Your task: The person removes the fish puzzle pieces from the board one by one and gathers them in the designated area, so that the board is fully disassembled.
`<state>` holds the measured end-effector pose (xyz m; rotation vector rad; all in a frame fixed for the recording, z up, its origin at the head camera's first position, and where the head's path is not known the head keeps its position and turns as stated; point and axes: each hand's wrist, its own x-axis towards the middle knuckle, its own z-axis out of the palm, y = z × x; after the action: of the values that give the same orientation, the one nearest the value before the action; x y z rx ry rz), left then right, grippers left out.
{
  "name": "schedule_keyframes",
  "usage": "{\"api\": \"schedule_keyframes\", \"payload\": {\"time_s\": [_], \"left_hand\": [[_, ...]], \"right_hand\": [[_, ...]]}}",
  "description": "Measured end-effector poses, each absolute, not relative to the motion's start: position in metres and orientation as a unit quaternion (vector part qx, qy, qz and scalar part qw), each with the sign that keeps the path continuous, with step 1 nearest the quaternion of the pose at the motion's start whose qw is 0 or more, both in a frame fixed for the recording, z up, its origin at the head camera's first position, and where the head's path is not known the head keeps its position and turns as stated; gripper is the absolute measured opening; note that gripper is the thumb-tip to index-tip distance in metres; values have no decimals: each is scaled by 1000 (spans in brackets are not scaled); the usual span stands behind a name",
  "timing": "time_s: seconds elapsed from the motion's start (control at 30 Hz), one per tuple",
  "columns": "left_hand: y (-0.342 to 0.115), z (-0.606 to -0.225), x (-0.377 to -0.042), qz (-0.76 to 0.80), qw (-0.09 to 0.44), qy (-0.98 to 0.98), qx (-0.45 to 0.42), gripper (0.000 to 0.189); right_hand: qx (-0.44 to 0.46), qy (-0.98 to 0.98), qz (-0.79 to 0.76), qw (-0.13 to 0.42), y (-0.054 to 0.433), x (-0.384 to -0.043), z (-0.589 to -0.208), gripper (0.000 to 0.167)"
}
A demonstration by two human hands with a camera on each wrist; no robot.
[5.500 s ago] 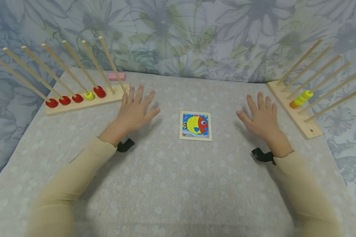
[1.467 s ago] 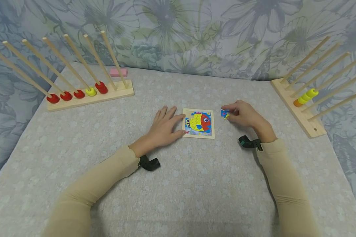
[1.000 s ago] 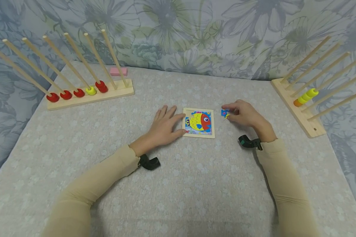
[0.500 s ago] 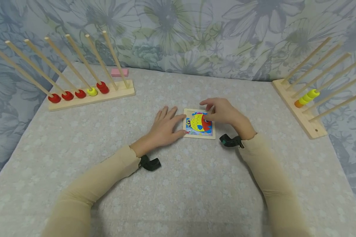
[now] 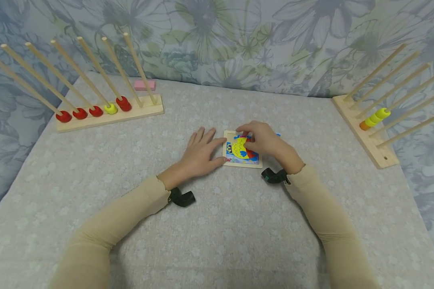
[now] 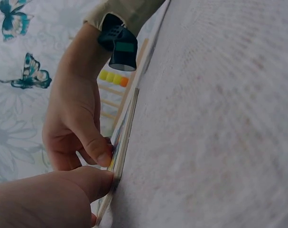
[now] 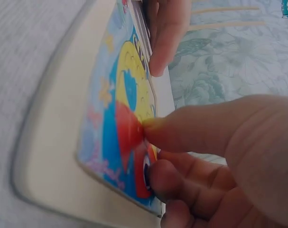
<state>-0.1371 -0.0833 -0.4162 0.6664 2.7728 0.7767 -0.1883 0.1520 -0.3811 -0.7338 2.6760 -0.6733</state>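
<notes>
A small square wooden puzzle frame point(image 5: 243, 165) with a yellow and red fish picture lies mid-table. Bare wood shows at its upper left corner. My left hand point(image 5: 200, 154) rests flat beside it, fingers spread, thumb and index fingertip touching its left side. Bent over the frame's right half, my right hand point(image 5: 265, 138) pinches with thumb and index finger at a puzzle piece point(image 7: 144, 168) bearing the red head and eye, still within the picture. A loose blue puzzle piece point(image 5: 278, 135) lies on the cloth right of the frame, mostly hidden behind the right hand.
A wooden peg stand point(image 5: 144, 107) with red and yellow beads stands at the left; another peg stand point(image 5: 377, 150) with yellow and orange beads is at the right. A pink block point(image 5: 144, 85) lies behind the left stand. A floral fabric wall point(image 5: 224, 48) closes off the back.
Both hands came from wide apart to the puzzle. My right hand set a blue corner piece on the cloth to the right, released it, and moved left over the frame. The left hand stayed.
</notes>
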Motion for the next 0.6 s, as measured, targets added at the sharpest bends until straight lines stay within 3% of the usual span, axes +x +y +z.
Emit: {"api": "schedule_keyframes", "payload": {"time_s": [0.6], "left_hand": [[-84,-414,-137,261,95,934,225,64]], "right_hand": [[-240,930,-227,163,154,-187,-376,52]]}}
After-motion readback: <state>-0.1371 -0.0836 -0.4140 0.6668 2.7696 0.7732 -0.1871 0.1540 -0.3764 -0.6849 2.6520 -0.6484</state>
